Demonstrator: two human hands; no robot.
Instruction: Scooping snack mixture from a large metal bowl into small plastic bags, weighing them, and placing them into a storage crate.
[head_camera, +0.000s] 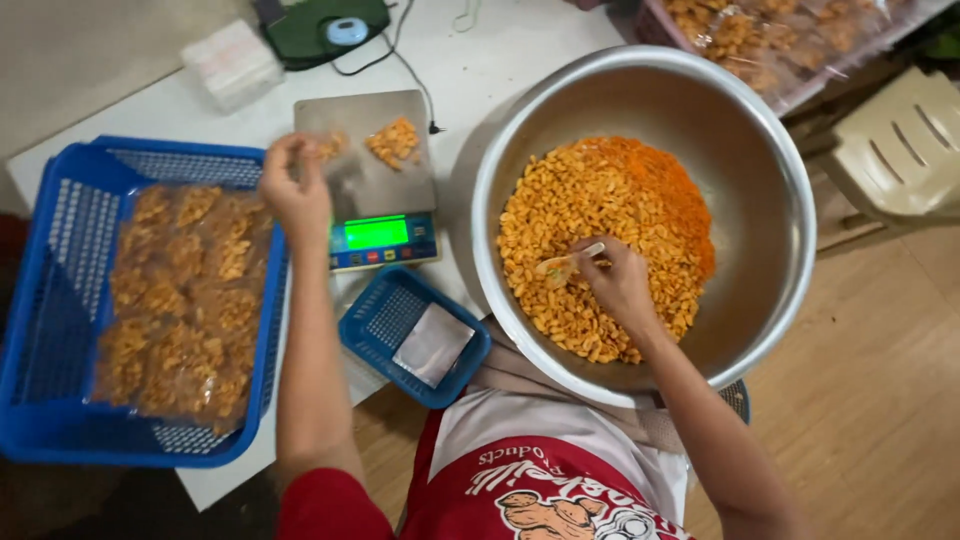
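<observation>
I'm looking down on a packing station mid-run. The big blue basket (60, 300) on my left already carries a layer of filled clear snack bags (185, 300), so a good share of the bagging looks done. Plenty is left, though: the steel bowl (780, 200) on the right is well stocked with orange seasoned snack pieces (610, 240), heaped with red-orange powder on the far side.

My right hand (622, 282) is down inside the bowl, fingers closed around a small pale scoop (565, 265) that lies in the snack pieces. My left hand (295, 190) is up over the digital scale (375, 180), fingers pinched together on what looks like the mouth of a clear bag (335, 150); the plastic is hard to make out. A small portion of snack (395, 142) sits on the scale's steel platter, just right of that hand, and the green display is lit. I judge this portion is only begun.

Between my arms, a small blue basket (375, 320) holds a flat stack of empty bags (432, 343), near the worktop (480, 60) edge. The bowl's contents are touching my right hand; the scale's portion is just beside my left.
</observation>
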